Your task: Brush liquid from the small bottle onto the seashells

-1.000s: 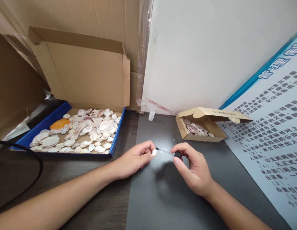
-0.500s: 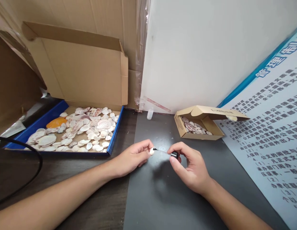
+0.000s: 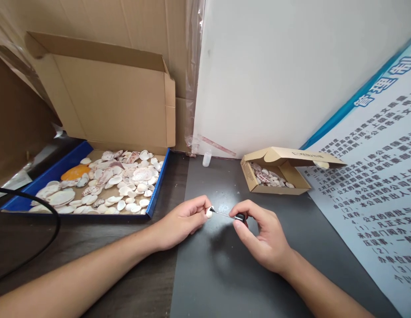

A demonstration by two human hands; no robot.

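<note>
My left hand pinches a small white shell between thumb and fingertips, above the edge of the grey mat. In my right hand, thumb and fingers grip the black cap of a small brush with a thin stem. Its dark tip points left and meets the shell, apparently touching it. Both hands are held a little above the mat, with a shadow beneath them.
At left, an open blue-edged cardboard box holds many shells. A small open carton with shells stands at back right. Between them is a small translucent white bottle. A black cable curves at far left; a printed poster leans right.
The brush has tilted slightly, and its cap has shifted a little left and down in my right hand. The view has moved slightly. Both grips stay the same.
</note>
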